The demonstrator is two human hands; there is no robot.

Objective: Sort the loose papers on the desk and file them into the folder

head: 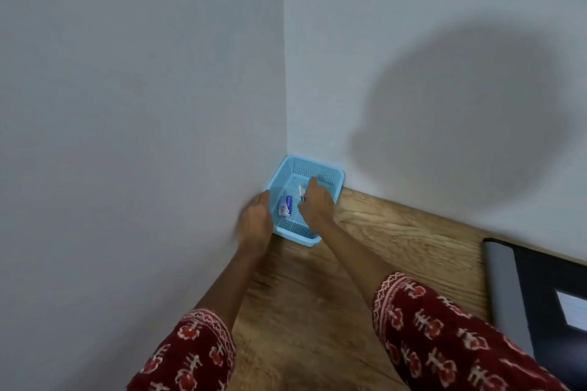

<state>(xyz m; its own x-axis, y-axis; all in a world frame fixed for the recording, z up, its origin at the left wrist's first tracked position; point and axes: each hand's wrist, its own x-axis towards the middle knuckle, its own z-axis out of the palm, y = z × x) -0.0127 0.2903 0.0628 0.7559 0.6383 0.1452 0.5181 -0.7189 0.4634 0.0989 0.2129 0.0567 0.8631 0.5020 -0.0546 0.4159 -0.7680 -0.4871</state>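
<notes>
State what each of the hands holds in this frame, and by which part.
The left hand grips the blue basket by its left rim. The right hand holds a pen over the basket; which part of it cannot be told.

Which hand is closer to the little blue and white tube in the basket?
Left, narrowly. The left hand grips the blue plastic basket wall beside the small blue-and-white tube; the right hand holds a pen just past it.
</notes>
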